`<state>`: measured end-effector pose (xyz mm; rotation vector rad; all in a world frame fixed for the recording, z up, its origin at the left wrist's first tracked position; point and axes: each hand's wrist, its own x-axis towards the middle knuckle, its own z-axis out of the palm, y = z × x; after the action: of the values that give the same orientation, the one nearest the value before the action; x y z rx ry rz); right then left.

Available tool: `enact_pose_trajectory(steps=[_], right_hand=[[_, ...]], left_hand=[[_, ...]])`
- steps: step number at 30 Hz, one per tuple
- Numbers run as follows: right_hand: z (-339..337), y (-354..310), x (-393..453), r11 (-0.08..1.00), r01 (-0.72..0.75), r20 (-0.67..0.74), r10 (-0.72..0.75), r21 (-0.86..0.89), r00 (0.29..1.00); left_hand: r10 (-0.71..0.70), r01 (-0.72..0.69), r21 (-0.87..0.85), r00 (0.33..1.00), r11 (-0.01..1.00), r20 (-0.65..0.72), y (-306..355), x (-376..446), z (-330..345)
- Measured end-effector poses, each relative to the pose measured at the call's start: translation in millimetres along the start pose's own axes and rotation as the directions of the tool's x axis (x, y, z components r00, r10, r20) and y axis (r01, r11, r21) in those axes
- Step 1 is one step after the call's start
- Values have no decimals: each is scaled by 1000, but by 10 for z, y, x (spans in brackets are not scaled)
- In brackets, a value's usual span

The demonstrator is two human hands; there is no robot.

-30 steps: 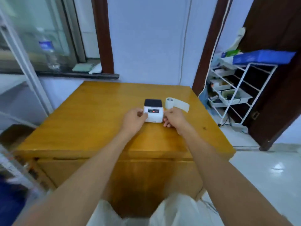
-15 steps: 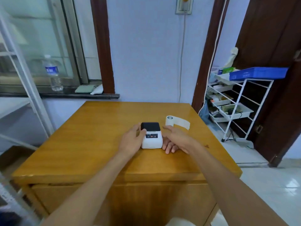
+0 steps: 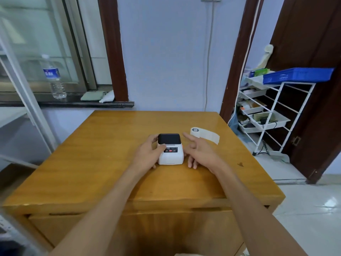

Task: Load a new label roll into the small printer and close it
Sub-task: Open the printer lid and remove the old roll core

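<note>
Left hand [image 3: 147,156] wraps the left side of the printer [image 3: 170,151], thumb on its top; right hand [image 3: 200,154] hangs released, fingers spread, just right of it. Printer lid down, so contents unseen. Label roll [image 3: 196,132] lies beyond the right hand on the surface [image 3: 103,163], tail unrolled. Judged light, crushable paper: take by the core ends, not the loose tail.
</note>
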<state>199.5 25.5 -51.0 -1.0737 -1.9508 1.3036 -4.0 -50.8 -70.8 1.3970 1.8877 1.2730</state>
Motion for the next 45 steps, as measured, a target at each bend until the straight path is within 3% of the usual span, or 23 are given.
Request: enact_pose_trajectory(steps=[3, 10, 20, 32, 45], right_hand=[[116, 74, -32, 992, 42, -133, -57, -119, 989], [137, 42, -86, 984, 61, -206, -94, -165, 974], [84, 58, -73, 983, 120, -104, -135, -141, 985], [3, 67, 38, 1000, 26, -23, -26, 1, 999], [-16, 32, -13, 999, 28, 17, -28, 26, 999]], left_hand=[[-11, 11, -61, 1000, 998, -1, 8, -7, 6], [3, -2, -123, 1000, 992, 8, 21, -25, -14], [12, -14, -121, 1000, 993, -18, -13, -3, -22], [36, -33, -88, 999, 996, 26, 7, -23, -46], [31, -32, -42, 999, 999, -17, 19, -33, -35]])
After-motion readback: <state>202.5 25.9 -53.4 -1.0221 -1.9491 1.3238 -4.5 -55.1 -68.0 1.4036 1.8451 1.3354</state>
